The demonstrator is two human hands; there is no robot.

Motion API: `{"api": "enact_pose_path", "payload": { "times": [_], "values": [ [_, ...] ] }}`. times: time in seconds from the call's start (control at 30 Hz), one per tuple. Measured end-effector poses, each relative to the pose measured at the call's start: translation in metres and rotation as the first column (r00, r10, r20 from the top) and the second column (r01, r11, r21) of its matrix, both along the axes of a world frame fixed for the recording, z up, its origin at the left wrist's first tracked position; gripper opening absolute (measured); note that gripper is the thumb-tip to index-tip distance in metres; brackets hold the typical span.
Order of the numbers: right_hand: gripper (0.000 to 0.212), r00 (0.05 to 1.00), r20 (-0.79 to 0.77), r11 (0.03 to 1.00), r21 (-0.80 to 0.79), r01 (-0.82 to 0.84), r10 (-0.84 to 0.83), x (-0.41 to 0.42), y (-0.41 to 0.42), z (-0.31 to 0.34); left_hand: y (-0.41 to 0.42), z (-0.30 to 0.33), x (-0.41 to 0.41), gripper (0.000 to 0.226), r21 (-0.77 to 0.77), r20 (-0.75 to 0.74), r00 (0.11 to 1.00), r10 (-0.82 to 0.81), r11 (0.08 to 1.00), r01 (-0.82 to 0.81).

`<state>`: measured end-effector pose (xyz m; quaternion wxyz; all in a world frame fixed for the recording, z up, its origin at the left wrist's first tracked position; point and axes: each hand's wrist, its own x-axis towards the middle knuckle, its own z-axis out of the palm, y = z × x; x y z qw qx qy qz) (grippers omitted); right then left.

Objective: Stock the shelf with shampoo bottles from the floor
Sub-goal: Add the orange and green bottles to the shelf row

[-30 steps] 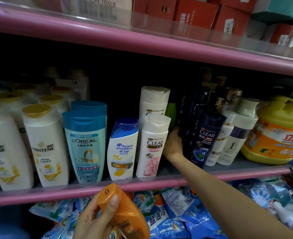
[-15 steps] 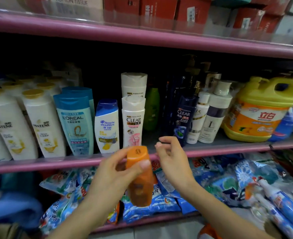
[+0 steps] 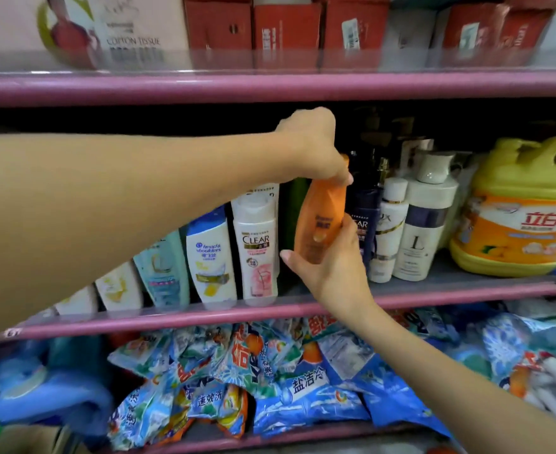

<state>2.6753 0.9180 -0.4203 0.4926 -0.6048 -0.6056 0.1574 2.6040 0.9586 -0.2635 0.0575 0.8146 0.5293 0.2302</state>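
Observation:
An orange shampoo bottle is held upright above the middle pink shelf, in the gap between a white Clear bottle and a dark blue Clear bottle. My left hand grips its cap from above. My right hand holds its lower body from the front, thumb on the label. The bottle's base is hidden behind my right hand. A green bottle stands just behind the gap.
Head & Shoulders, L'Oreal and Pantene bottles line the shelf to the left, partly hidden by my left forearm. White pump bottles and a yellow detergent jug stand to the right. Detergent bags fill the lower shelf; red boxes sit above.
Both hands have lifted the orange bottle from below shelf level up into the gap on the middle shelf. My left hand moved to the cap and my right hand took the bottle's body.

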Motion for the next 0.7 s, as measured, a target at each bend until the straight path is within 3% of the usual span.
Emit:
{"api": "enact_pose_path", "payload": {
  "times": [0.07, 0.2, 0.33, 0.4, 0.5, 0.63, 0.7],
  "values": [
    [0.101, 0.999, 0.025, 0.999, -0.025, 0.033, -0.032, -0.006, 0.015, -0.004, 0.012, -0.001, 0.003, 0.043, 0.011, -0.089, 0.996, 0.007, 1.0, -0.006],
    [0.091, 0.992, 0.061, 0.993, -0.014, 0.113, -0.112, -0.012, 0.042, -0.018, 0.031, -0.004, 0.005, 0.059, -0.003, -0.17, 0.985, 0.021, 1.0, -0.022],
    [0.088, 0.975, 0.07, 0.976, -0.04, 0.216, -0.213, -0.016, 0.062, -0.03, 0.048, -0.015, 0.009, 0.057, -0.205, -0.199, 0.98, -0.017, 0.979, -0.025],
    [0.088, 0.97, 0.069, 0.97, -0.051, 0.236, -0.233, -0.02, 0.07, -0.035, 0.052, -0.022, 0.015, 0.054, -0.277, -0.298, 0.953, -0.058, 0.961, -0.028],
    [0.088, 0.958, 0.114, 0.963, -0.032, 0.268, -0.263, -0.025, 0.077, -0.042, 0.055, -0.019, 0.021, 0.056, -0.203, -0.456, 0.888, -0.064, 0.979, -0.033],
    [0.077, 0.973, 0.053, 0.973, -0.034, 0.228, -0.226, -0.027, 0.083, -0.046, 0.072, 0.002, 0.019, 0.035, -0.253, -0.43, 0.896, -0.107, 0.967, -0.006],
    [0.07, 0.978, 0.015, 0.976, -0.064, 0.208, -0.207, -0.025, 0.085, -0.047, 0.084, 0.011, 0.014, 0.028, -0.172, -0.391, 0.918, -0.068, 0.985, 0.0]
  ]
}}
